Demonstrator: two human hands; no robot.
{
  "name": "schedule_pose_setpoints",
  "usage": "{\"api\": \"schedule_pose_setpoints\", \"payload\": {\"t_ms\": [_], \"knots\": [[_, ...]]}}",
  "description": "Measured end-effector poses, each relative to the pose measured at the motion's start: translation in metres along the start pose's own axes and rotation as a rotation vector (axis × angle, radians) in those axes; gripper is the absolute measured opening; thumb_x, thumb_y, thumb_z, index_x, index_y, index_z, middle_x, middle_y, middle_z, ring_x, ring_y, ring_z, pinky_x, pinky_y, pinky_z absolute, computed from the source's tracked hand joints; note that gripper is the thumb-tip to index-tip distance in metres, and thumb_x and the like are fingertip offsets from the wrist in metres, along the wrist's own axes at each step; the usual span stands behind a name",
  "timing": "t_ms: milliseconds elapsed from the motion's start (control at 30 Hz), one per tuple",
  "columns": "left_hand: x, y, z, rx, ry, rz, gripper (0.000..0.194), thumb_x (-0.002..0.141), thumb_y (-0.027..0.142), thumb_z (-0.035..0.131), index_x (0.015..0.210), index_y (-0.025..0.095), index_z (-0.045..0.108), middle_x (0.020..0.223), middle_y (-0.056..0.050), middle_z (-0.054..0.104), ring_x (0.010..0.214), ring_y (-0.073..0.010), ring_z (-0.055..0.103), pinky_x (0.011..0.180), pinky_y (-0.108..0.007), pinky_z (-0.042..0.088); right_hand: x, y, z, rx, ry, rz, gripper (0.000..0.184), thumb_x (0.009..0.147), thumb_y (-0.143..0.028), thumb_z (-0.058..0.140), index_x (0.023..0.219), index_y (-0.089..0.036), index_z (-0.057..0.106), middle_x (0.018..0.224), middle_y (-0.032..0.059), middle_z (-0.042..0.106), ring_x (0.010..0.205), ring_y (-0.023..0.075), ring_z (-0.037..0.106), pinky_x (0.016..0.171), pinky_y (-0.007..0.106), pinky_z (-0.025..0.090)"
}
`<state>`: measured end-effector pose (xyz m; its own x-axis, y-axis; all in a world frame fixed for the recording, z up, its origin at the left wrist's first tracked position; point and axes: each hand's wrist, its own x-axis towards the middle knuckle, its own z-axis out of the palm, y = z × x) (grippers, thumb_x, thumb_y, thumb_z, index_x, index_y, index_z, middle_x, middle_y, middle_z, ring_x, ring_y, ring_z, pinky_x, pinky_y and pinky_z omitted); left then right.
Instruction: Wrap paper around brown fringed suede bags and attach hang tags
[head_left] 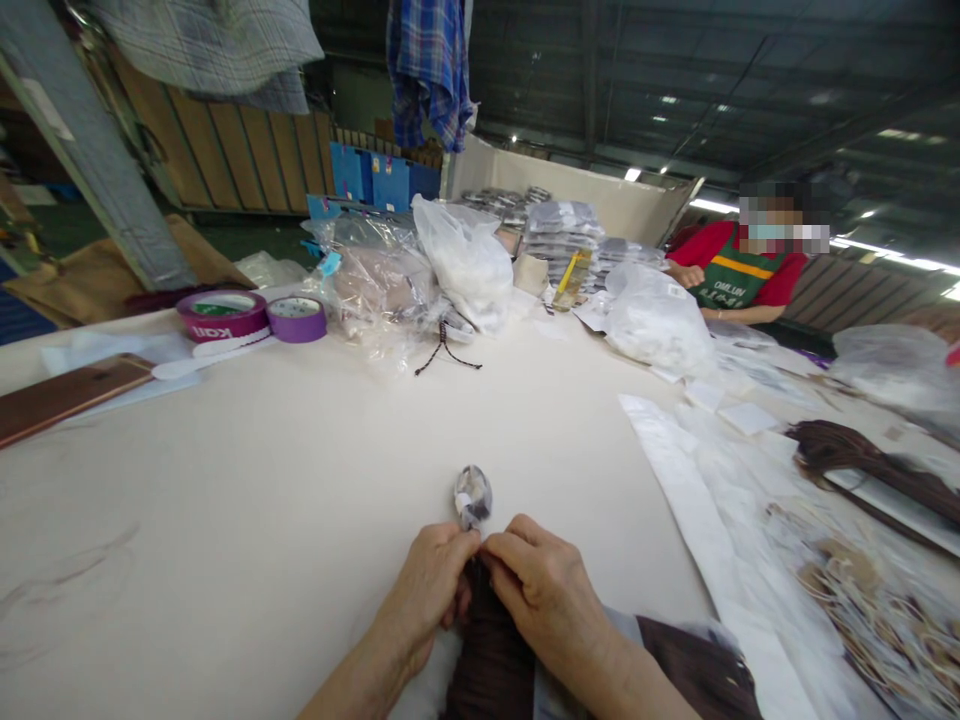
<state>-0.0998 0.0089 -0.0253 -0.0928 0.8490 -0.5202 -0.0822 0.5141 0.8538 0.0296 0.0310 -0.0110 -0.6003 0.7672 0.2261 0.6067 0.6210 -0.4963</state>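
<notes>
Strands (486, 660) look dark brown, left fingers (459, 545) and right fingers (508, 548) pinching their narrow top

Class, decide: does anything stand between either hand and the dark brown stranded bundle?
Nothing visible does: left hand and right hand pinch the dark brown stranded bundle at its neck, below its rounded greyish end.

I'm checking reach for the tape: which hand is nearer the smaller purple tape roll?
Left. The left hand has the smaller purple tape roll ahead of it and to its left; the right hand is beside it, on the side away from the roll.
</notes>
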Motion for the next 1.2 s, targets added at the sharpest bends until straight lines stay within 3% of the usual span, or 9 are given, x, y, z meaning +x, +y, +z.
{"api": "schedule_pose_setpoints", "payload": {"t_ms": [133, 267, 467, 633, 800, 967, 1100, 1200], "knots": [[-0.001, 0.000, -0.006, 0.053, -0.072, 0.009, 0.039, 0.065, 0.056, 0.039, 0.060, 0.018, 0.046, 0.036, 0.003, 0.043, 0.030, -0.0075, 0.034, 0.033, -0.019, 0.018, 0.002, 0.002, 0.001, -0.001, -0.012, 0.022, 0.021, 0.082, -0.010, 0.046, 0.072, -0.018, 0.062, 0.068, -0.0001, 0.053, 0.059, 0.0094, 0.051, 0.055, 0.018, 0.039], [-0.003, 0.000, -0.017, 0.141, -0.150, 0.045, 0.025, 0.065, 0.037, 0.036, 0.061, 0.016, 0.049, 0.052, -0.003, 0.056, 0.040, -0.0112, 0.050, 0.035, -0.018, 0.027, 0.002, 0.003, 0.003, 0.009, -0.035, 0.058, 0.018, 0.081, -0.010, 0.049, 0.073, -0.018, 0.062, 0.069, -0.0003, 0.054, 0.060, 0.0092, 0.052, 0.056, 0.018, 0.038], [-0.006, 0.002, -0.019, 0.379, -0.094, 0.120, 0.018, 0.074, 0.024, 0.037, 0.057, 0.019, 0.044, 0.044, 0.003, 0.048, 0.036, -0.0104, 0.045, 0.037, -0.018, 0.031, 0.001, 0.003, 0.004, 0.000, -0.050, 0.080, 0.017, 0.083, -0.013, 0.049, 0.074, -0.018, 0.063, 0.069, -0.0002, 0.054, 0.061, 0.0099, 0.053, 0.057, 0.020, 0.039], [-0.003, 0.006, -0.019, 0.592, -0.024, 0.188, 0.021, 0.076, 0.018, 0.039, 0.055, 0.020, 0.042, 0.048, 0.002, 0.052, 0.040, -0.0114, 0.047, 0.045, -0.020, 0.032, 0.004, 0.001, 0.000, 0.047, -0.048, 0.073, 0.017, 0.083, -0.012, 0.048, 0.077, -0.018, 0.063, 0.072, 0.0012, 0.054, 0.065, 0.0112, 0.055, 0.061, 0.021, 0.042], [-0.004, 0.006, -0.023, 0.910, 0.127, 0.227, 0.023, 0.080, 0.015, 0.036, 0.068, 0.016, 0.055, 0.070, -0.011, 0.063, 0.072, -0.0253, 0.060, 0.063, -0.030, 0.036, 0.013, -0.005, -0.002, -0.017, -0.083, 0.001, 0.026, 0.081, -0.006, 0.042, 0.088, -0.021, 0.063, 0.091, 0.0049, 0.055, 0.069, 0.0116, 0.056, 0.065, 0.022, 0.044], [-0.005, 0.007, -0.032, 1.084, 0.231, 0.204, 0.030, 0.082, 0.011, 0.028, 0.088, 0.011, 0.058, 0.085, -0.021, 0.062, 0.080, -0.0335, 0.060, 0.068, -0.039, 0.036, 0.019, -0.008, -0.001, -0.144, -0.217, -0.003, 0.030, 0.077, -0.002, 0.040, 0.084, -0.020, 0.063, 0.090, 0.0057, 0.056, 0.067, 0.0127, 0.055, 0.064, 0.024, 0.044], [-0.002, 0.013, -0.046, 1.030, 0.265, 0.182, 0.025, 0.082, 0.014, 0.031, 0.076, 0.014, 0.056, 0.077, -0.016, 0.063, 0.076, -0.0300, 0.060, 0.065, -0.035, 0.036, 0.019, -0.009, -0.004, -0.001, -0.141, 0.071, 0.032, 0.078, -0.003, 0.041, 0.092, -0.021, 0.063, 0.089, 0.0047, 0.056, 0.075, 0.0139, 0.057, 0.072, 0.026, 0.045], [-0.001, 0.018, -0.054, 0.882, 0.245, 0.188, 0.021, 0.080, 0.016, 0.035, 0.064, 0.018, 0.049, 0.067, -0.007, 0.061, 0.065, -0.0206, 0.058, 0.059, -0.027, 0.036, 0.019, -0.013, -0.006, 0.056, -0.068, 0.108, 0.025, 0.080, -0.008, 0.044, 0.091, -0.018, 0.064, 0.090, 0.0055, 0.055, 0.073, 0.0134, 0.056, 0.070, 0.026, 0.045]]}}
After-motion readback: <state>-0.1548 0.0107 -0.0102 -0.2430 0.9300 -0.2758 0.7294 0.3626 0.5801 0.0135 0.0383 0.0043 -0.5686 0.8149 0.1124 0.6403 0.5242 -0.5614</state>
